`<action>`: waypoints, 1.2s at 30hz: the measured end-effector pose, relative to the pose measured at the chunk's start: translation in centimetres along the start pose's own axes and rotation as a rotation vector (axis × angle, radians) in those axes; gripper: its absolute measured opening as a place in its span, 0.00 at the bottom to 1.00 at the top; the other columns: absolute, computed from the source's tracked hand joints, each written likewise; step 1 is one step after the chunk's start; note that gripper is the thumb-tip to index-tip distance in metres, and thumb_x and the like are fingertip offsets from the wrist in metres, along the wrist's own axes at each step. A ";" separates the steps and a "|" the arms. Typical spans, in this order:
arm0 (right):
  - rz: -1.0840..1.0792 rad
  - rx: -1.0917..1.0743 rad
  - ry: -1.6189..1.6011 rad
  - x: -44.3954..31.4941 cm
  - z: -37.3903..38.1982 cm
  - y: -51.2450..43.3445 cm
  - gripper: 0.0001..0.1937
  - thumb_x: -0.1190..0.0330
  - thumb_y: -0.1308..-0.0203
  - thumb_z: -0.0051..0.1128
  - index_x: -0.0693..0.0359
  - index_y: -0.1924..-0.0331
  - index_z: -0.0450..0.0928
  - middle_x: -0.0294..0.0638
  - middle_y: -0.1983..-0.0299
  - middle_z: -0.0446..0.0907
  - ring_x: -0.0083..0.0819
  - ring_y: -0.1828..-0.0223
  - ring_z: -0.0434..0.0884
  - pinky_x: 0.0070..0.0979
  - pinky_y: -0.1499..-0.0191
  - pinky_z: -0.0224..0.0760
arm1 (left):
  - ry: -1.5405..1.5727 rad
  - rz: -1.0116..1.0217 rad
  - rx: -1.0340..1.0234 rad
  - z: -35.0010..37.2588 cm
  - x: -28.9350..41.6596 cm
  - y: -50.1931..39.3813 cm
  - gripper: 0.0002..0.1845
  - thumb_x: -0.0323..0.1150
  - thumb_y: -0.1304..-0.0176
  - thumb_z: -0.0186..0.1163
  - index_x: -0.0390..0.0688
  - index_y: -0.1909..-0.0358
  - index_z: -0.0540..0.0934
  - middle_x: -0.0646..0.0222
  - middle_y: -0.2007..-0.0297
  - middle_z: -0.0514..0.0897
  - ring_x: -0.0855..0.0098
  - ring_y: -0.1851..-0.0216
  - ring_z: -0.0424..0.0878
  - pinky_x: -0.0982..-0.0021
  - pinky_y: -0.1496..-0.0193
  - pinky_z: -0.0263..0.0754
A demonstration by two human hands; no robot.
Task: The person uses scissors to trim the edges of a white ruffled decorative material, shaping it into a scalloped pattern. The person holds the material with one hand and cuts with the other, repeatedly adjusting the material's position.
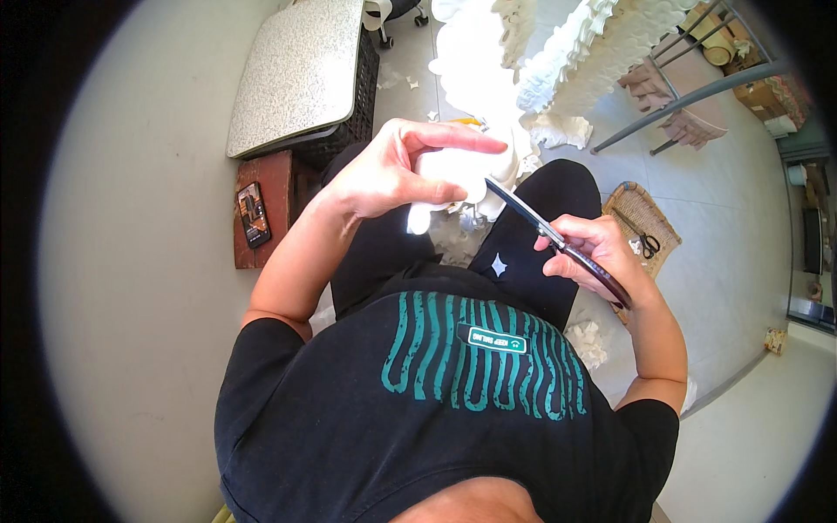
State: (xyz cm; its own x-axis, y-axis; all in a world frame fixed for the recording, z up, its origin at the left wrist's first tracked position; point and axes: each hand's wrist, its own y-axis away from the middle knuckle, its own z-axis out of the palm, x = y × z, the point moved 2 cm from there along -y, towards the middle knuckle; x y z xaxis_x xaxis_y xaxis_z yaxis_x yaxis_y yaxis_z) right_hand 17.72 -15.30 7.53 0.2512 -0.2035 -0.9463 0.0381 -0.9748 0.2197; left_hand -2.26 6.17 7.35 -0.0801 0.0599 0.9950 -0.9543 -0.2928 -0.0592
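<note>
My left hand [399,170] pinches white sheet material [451,168] between thumb and fingers, above my lap. Strong glare washes out its detail, so I cannot tell whether it is fabric or foam. My right hand [595,252] grips a pair of long-bladed scissors [523,208] with dark reddish handles. Their blade tips meet the edge of the white material close to my left thumb; whether they cut into it is unclear. Beyond my knees, long white strips with scalloped edges [569,62] hang down. A small four-pointed white scrap [499,265] lies on my right thigh.
At left, a lit phone [254,216] lies on a red wooden stool [278,242] beside a speckled tabletop [301,72]. Black-handled scissors [647,245] rest on a woven basket [660,219] at right. A grey metal frame [693,98] stands farther off. White scraps [588,343] litter the floor.
</note>
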 end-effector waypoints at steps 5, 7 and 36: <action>0.012 -0.093 -0.009 -0.6 -1.2 0.0 0.14 0.70 0.41 0.78 0.68 0.59 0.81 0.34 0.72 0.83 0.13 0.67 0.80 0.18 0.62 0.75 | -0.089 0.003 -0.144 -0.3 0.2 -0.7 0.32 0.20 0.54 0.71 0.39 0.40 0.86 0.62 0.46 0.87 0.70 0.45 0.83 0.69 0.36 0.73; 0.011 -0.088 0.003 -0.8 -1.1 -0.3 0.14 0.70 0.41 0.78 0.68 0.59 0.81 0.34 0.72 0.83 0.13 0.67 0.81 0.18 0.63 0.75 | -0.106 0.019 -0.184 -0.3 0.5 -0.9 0.31 0.19 0.51 0.69 0.40 0.40 0.86 0.66 0.48 0.87 0.74 0.47 0.81 0.72 0.39 0.73; -0.124 -0.158 0.317 -2.7 -1.6 -1.4 0.21 0.59 0.46 0.81 0.67 0.60 0.82 0.38 0.78 0.75 0.22 0.79 0.71 0.21 0.73 0.63 | -0.024 -0.017 -0.386 -1.6 -0.1 -1.5 0.32 0.22 0.55 0.76 0.39 0.41 0.87 0.60 0.45 0.88 0.65 0.42 0.84 0.64 0.32 0.72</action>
State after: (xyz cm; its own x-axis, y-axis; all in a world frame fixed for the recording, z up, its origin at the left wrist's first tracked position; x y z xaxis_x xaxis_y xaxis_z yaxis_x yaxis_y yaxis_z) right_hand 18.58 -13.27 10.19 0.5218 -0.0225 -0.8528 0.2297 -0.9590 0.1658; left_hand -1.23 8.14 7.16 -0.0606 0.0385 0.9974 -0.9940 0.0887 -0.0638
